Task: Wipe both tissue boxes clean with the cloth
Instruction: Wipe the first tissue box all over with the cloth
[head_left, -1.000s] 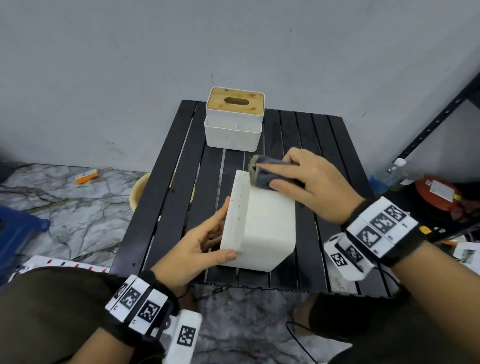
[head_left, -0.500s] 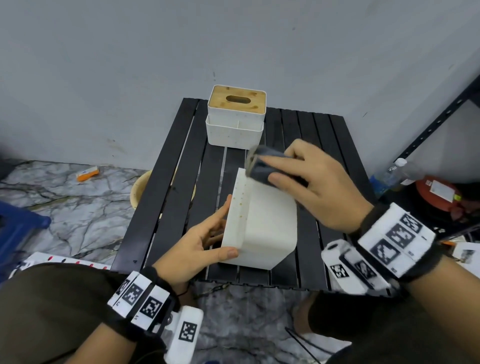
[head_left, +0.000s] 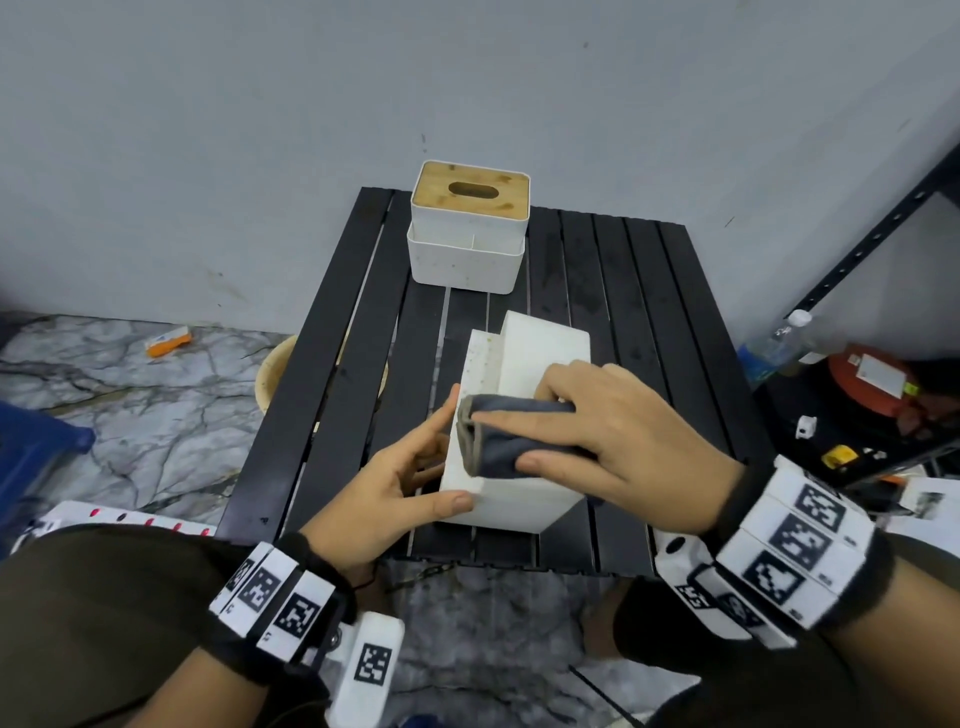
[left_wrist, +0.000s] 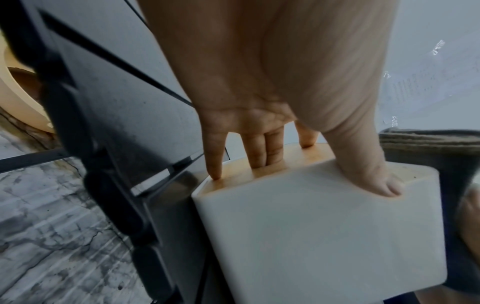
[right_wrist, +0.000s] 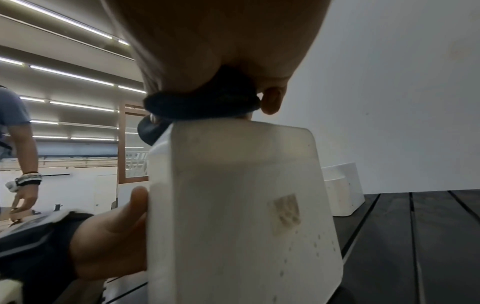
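With the right hand (head_left: 618, 436), pinching the folded cloth (head_left: 511, 447), pressing it onto the near tissue box (head_left: 540, 353) at the desk's (head_left: 649, 291) 6 o'clock. Bracing its 9 o'clock side with the left hand (head_left: 384, 488), fingers (left_wrist: 259, 152) straight. Likely mid-wipe on box one; next, shifting to the speckled side. Bamboo-lidded tissue box (head_left: 467, 260) untouched at 12 o'clock, path unblocked.

Black slatted table (head_left: 623, 291), plastic bottle (head_left: 774, 345), marble floor (head_left: 130, 415)

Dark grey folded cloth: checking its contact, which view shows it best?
Head view: the dark grey folded cloth shows plainly, under the right hand atop the white tissue box. Left wrist catches only its edge; right wrist, a dark strip.
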